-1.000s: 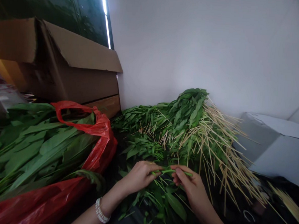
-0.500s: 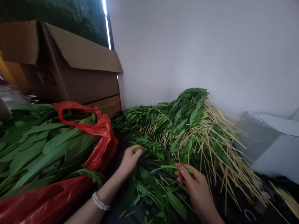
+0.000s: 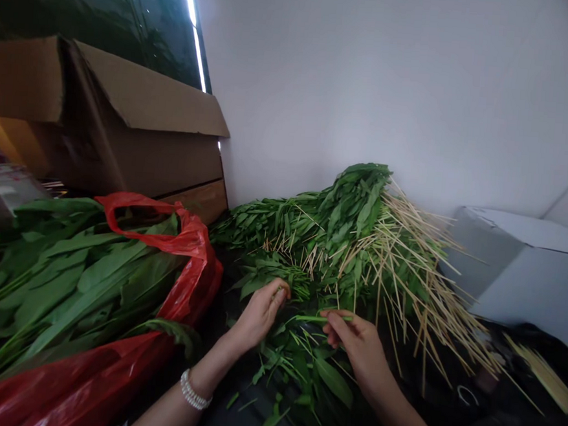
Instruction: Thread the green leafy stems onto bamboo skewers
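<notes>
My right hand [image 3: 350, 341] pinches a green leafy stem [image 3: 308, 318] that points left, toward my other hand. My left hand [image 3: 261, 312], with a white beaded bracelet at the wrist, is closed with curled fingers; a hint of green shows there, too little to make out. Beneath both hands lie loose leaves and cut stems [image 3: 333, 380] on a dark surface. Just beyond them is a small bunch of leafy greens [image 3: 265, 270]. Behind it rises a large heap of greens [image 3: 357, 199] with pale thin sticks [image 3: 418, 300] fanning out to the right.
At the left a red plastic bag [image 3: 196, 259] holds large green leaves [image 3: 80, 276]. An open cardboard box [image 3: 161, 159] stands behind it. To the right are a white box [image 3: 542, 283] and a bundle of pale sticks [image 3: 548, 374]. A white wall [image 3: 381, 77] closes off the back.
My left hand has moved right, closer to my right hand. The right hand, still pinching its stem, has shifted slightly left. The whole view has drifted a little.
</notes>
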The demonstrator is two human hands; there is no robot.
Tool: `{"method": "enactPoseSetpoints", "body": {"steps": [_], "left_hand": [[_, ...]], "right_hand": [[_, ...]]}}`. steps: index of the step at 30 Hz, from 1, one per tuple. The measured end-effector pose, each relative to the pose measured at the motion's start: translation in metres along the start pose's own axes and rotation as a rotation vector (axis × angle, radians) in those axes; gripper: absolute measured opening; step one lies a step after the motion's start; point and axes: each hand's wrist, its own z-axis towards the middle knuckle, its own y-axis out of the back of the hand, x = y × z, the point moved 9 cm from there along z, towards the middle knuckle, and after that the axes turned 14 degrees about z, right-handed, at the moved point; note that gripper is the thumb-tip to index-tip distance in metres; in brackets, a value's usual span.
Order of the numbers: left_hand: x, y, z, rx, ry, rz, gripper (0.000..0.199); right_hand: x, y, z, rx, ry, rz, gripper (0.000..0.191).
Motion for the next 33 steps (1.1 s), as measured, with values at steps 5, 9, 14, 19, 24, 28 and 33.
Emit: {"method": "enactPoseSetpoints", "body": {"steps": [5,9,14,19,24,28,33], "left_hand": [[-0.026,-0.026,-0.010,0.193,-0.188,0.165,0.022],[-0.032,-0.035,-0.015,0.227,-0.275,0.336,0.024],[-0.034,-0.038,-0.018,0.169,-0.302,0.543,0.014],[-0.030,-0.025,-0.010,0.022,-0.070,0.262,0.016],[0.012,-0.001,-0.001,-0.153,0.235,-0.261,0.016],[0.066,0.019,-0.002,-0.315,0.486,-0.577,0.017],[0.075,0.003,0.009,-0.185,0.471,-0.860,0.022]], "right_hand": [[0.003,-0.007,-0.002,0.033,0.004,-0.046,0.046],[0.004,-0.010,-0.004,0.060,-0.003,-0.066,0.044],[0.004,-0.014,-0.006,0.116,-0.021,-0.087,0.044],[0.004,-0.025,-0.009,0.202,-0.010,0.024,0.035],[0.016,-0.006,-0.002,0.069,0.024,0.285,0.025],[0.032,0.019,0.003,-0.040,0.084,0.346,0.023],[0.016,-0.006,-0.006,0.113,0.025,-0.288,0.013]]}}
